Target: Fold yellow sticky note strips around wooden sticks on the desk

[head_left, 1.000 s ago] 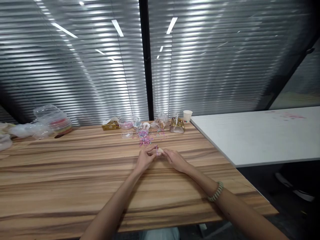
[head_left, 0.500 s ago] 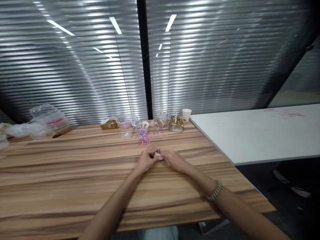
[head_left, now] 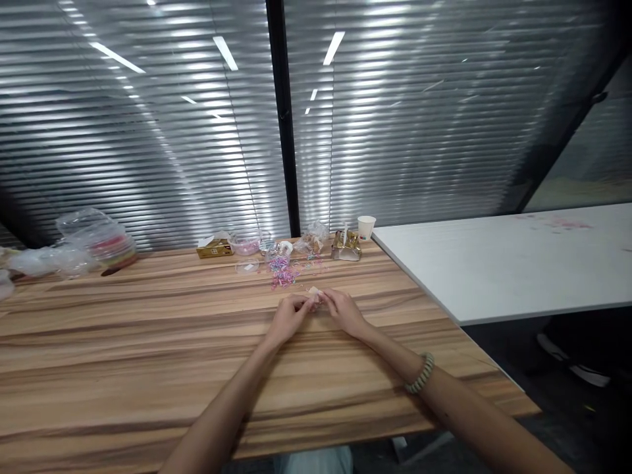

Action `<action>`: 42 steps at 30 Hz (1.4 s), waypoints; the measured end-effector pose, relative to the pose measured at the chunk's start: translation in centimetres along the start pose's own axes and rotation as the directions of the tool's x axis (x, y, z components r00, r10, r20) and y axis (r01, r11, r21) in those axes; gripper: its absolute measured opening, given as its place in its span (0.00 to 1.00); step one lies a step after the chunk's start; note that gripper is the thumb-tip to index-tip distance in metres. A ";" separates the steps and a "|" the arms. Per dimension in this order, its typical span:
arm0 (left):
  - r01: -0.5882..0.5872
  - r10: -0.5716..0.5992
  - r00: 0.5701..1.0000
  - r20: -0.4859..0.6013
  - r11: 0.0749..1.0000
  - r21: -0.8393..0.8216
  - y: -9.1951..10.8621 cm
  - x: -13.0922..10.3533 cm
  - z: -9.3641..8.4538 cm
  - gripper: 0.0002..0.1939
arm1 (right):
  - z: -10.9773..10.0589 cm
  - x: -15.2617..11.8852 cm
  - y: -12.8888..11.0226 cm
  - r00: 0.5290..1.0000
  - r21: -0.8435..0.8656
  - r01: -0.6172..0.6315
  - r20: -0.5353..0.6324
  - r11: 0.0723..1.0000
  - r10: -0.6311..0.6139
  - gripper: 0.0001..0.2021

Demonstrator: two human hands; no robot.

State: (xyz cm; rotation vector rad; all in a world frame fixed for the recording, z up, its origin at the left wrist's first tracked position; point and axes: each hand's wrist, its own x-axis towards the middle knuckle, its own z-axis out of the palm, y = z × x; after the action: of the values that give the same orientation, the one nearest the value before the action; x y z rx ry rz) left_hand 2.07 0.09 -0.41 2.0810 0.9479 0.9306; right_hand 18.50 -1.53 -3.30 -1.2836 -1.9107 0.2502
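Note:
Both hands meet over the wooden table [head_left: 148, 368], a little in front of a loose pile of small pink and purple pieces [head_left: 284, 278]. Between the fingertips is a small whitish piece [head_left: 315, 291], too small for me to tell its kind. My left hand [head_left: 290, 316] pinches it from the left, thumb and fingers closed. My right hand [head_left: 344, 312] is closed on its right side, with a beaded band [head_left: 421, 374] at that wrist. The fingers partly hide the piece.
Along the back edge stand a gold box [head_left: 215, 247], a clear tub [head_left: 245, 246], a round clear lid [head_left: 247, 266], crumpled clear plastic [head_left: 315, 236], a gold packet [head_left: 346, 246] and a paper cup [head_left: 366, 227]. Plastic-wrapped stacked discs [head_left: 114, 247] lie left. A white table [head_left: 503, 270] adjoins on the right.
The whitish piece has turned and now sticks up above the fingertips. My right-hand fingers have shifted slightly up and are pinching its right side. The view has moved slightly.

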 end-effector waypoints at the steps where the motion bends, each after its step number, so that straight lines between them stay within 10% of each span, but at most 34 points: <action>1: -0.035 0.035 0.999 -0.013 0.999 0.003 0.2 -0.1 0.1 0.16 | -0.1 0.1 0.0 1.000 0.031 -0.022 -0.021 0.999 0.023 0.14; 10: -0.299 0.299 0.954 -0.014 0.953 -0.056 2.1 -1.1 0.4 0.08 | -0.7 0.6 0.0 0.983 0.206 -0.134 -0.097 0.969 0.156 0.17; 16: 0.029 0.003 0.995 0.095 0.942 -0.333 1.4 -0.7 0.5 0.11 | -0.8 0.6 -0.2 0.973 0.219 -0.140 -0.151 0.966 0.176 0.16; 21: 0.348 -0.304 0.935 0.181 0.696 -0.627 0.4 0.0 0.9 0.12 | -0.7 0.2 -0.6 0.990 0.155 -0.069 -0.109 0.986 0.086 0.14; 32: 0.476 -0.515 0.809 0.283 0.290 -0.830 0.2 0.1 -0.1 0.09 | -0.5 -0.2 -0.9 0.947 -0.181 0.296 0.182 0.938 -0.264 0.10; 42: 0.476 -0.501 0.822 0.270 0.347 -0.808 -0.2 0.2 -0.2 0.07 | -1.2 -0.2 -0.8 0.924 -0.386 0.361 0.274 0.849 -0.268 0.13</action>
State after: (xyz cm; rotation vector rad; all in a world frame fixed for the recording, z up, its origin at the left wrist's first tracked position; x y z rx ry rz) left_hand 1.94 0.35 -0.40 0.8256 0.7946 0.8285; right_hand 18.84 -2.41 -2.17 -1.2214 -2.4212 -0.2346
